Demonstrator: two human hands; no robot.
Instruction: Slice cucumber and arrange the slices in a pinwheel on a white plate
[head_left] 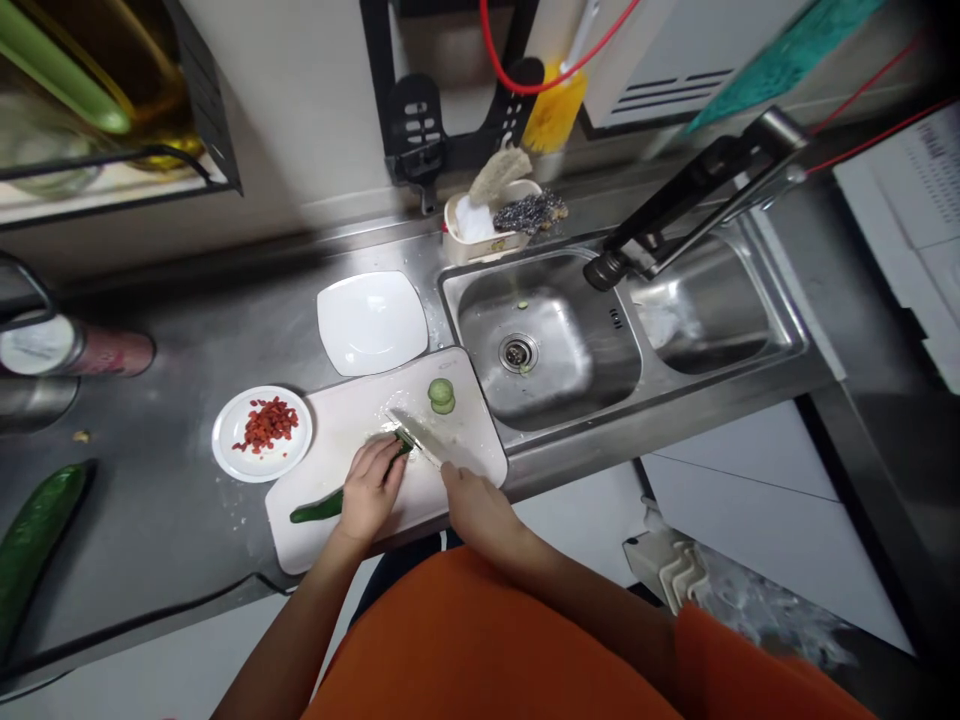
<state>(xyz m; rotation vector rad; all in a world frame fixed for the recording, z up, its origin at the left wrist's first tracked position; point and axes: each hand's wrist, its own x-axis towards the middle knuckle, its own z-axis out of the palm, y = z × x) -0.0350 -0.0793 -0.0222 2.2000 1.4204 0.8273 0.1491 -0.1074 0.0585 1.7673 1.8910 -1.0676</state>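
A green cucumber (318, 508) lies across the white cutting board (307, 552). My left hand (373, 486) is closed over its right part, fingers near the cut end. In my right hand (480, 508) is the handle of a kitchen knife (421, 437), its blade angled up and left against the cucumber's end. Two pale green cucumber slices (442, 395) rest overlapping on the board beyond the blade. Left of the board stands a round white plate (223, 440) of chopped red pieces (268, 425). Behind the board sits an empty squarish white plate (373, 322).
Right of the board is a steel double sink (555, 345) with a black faucet (652, 210) over it. A caddy of scrubbers (487, 245) stands behind the sink. Another cucumber (41, 530) and a pinkish can (112, 352) are at the left. A shelf (217, 110) hangs upper left.
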